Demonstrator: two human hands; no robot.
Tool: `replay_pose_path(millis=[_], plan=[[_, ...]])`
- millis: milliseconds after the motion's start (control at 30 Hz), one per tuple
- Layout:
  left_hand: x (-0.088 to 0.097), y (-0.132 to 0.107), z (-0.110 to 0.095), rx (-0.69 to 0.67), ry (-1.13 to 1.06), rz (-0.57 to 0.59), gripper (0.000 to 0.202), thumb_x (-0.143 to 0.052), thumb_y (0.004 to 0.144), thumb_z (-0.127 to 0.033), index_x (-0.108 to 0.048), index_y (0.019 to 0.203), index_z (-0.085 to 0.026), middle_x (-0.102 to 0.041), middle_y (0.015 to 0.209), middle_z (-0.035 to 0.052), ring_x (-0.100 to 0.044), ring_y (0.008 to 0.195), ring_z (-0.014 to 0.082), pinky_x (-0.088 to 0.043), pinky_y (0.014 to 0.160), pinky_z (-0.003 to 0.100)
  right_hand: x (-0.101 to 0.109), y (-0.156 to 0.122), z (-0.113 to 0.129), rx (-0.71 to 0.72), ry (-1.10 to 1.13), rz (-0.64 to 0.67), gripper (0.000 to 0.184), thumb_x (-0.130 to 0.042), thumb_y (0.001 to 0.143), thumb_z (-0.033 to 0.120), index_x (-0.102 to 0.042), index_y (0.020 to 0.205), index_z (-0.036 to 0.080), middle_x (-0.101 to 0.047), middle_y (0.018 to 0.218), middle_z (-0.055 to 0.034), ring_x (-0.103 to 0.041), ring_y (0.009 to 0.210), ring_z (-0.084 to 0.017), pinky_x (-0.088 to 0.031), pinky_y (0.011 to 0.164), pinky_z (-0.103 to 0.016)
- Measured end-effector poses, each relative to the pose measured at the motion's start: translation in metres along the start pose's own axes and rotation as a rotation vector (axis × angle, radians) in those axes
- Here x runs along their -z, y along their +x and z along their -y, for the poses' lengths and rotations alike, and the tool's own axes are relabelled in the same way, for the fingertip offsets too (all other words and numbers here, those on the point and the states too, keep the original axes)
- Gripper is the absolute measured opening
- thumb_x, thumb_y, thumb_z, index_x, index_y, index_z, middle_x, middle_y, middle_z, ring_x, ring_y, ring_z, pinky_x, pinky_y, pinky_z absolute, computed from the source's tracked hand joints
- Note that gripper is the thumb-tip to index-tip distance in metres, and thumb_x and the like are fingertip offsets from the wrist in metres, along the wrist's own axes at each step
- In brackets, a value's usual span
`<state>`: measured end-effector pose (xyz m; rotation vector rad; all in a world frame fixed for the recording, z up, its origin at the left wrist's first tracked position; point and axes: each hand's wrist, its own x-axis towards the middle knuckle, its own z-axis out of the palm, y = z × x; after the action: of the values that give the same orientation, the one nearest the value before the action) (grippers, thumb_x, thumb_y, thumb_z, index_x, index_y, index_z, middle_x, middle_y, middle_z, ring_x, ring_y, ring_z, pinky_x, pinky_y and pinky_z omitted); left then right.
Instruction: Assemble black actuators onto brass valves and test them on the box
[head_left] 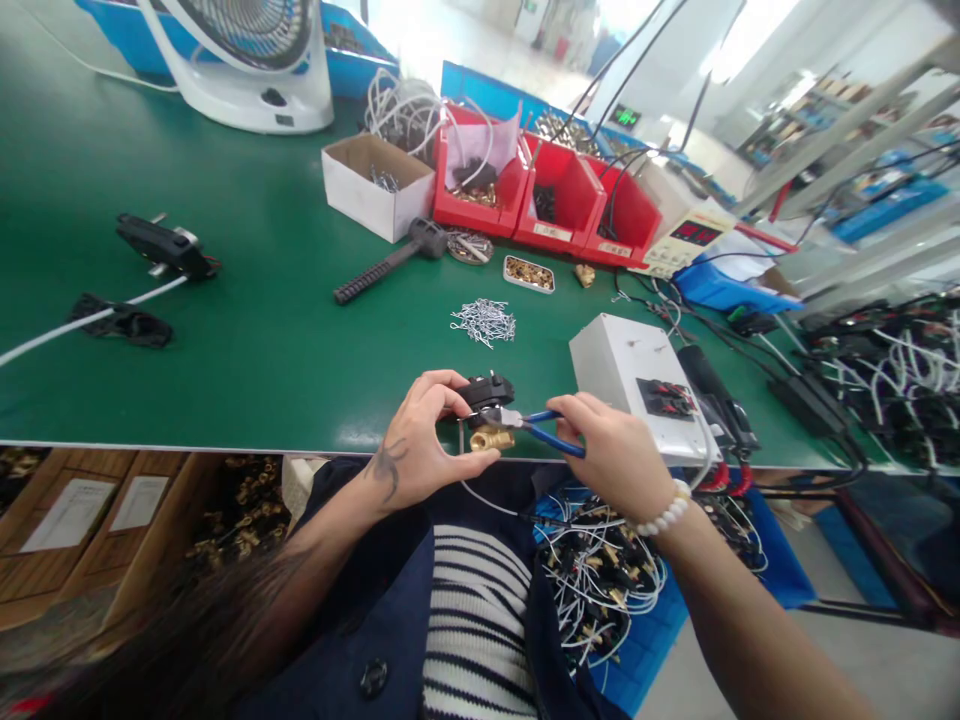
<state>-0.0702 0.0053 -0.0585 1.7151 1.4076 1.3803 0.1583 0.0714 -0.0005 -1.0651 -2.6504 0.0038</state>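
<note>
My left hand [427,440] grips a small assembly at the table's front edge, thumb below and fingers above. The assembly has a black housing [487,392] on top and a brass valve body [491,439] underneath. A thin pale cable hangs down from it. In my right hand [619,450] are blue-handled pliers [547,425], their jaws at the join between housing and brass body. Whether the jaws pinch a small part there is too small to tell. Beyond my hands lies a loose pile of silver cotter pins [486,322] on the green table [277,370].
A black-handled hammer [390,260], a small tray of brass bits [529,274] and red bins [559,195] stand farther back. At right is a white box with switches [634,380]. A blue crate [652,650] of cabled assemblies sits below the edge. A fan [255,95] stands at back left.
</note>
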Motion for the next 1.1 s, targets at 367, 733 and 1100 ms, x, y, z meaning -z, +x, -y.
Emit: replay_pose_path(millis=[367, 733, 1100], plan=[[-0.0004, -0.0009, 0.0007, -0.050, 0.021, -0.009, 0.037, -0.083, 0.068, -0.025, -0.054, 0.090, -0.018, -0.058, 0.118, 0.0124, -0.057, 0.114, 0.0276, -0.053, 0.095, 0.051, -0.0025, 0.0017, 0.0031, -0.001, 0.033, -0.012, 0.022, -0.046, 0.086, 0.010, -0.062, 0.096, 0.021, -0.064, 0.074, -0.0036, -0.057, 0.061, -0.017, -0.041, 0.054, -0.030], [-0.0005, 0.0002, 0.0009, -0.095, 0.039, -0.002, 0.038, -0.084, 0.068, -0.021, -0.052, 0.089, -0.017, -0.058, 0.117, 0.0131, -0.057, 0.112, 0.0257, -0.051, 0.097, 0.048, -0.0024, 0.0006, 0.0005, 0.001, -0.007, 0.019, 0.021, -0.047, 0.086, 0.009, -0.062, 0.095, 0.020, -0.063, 0.075, -0.0027, -0.054, 0.059, -0.015, -0.038, 0.054, -0.027], [0.0006, 0.0013, 0.0005, -0.108, 0.067, 0.010, 0.039, -0.084, 0.067, -0.023, -0.051, 0.087, -0.017, -0.058, 0.118, 0.0130, -0.058, 0.112, 0.0259, -0.051, 0.097, 0.047, 0.0035, 0.0030, -0.0005, 0.085, -0.102, -0.040, 0.022, -0.047, 0.085, 0.006, -0.063, 0.094, 0.019, -0.061, 0.072, -0.0023, -0.053, 0.058, -0.014, -0.036, 0.053, -0.028]])
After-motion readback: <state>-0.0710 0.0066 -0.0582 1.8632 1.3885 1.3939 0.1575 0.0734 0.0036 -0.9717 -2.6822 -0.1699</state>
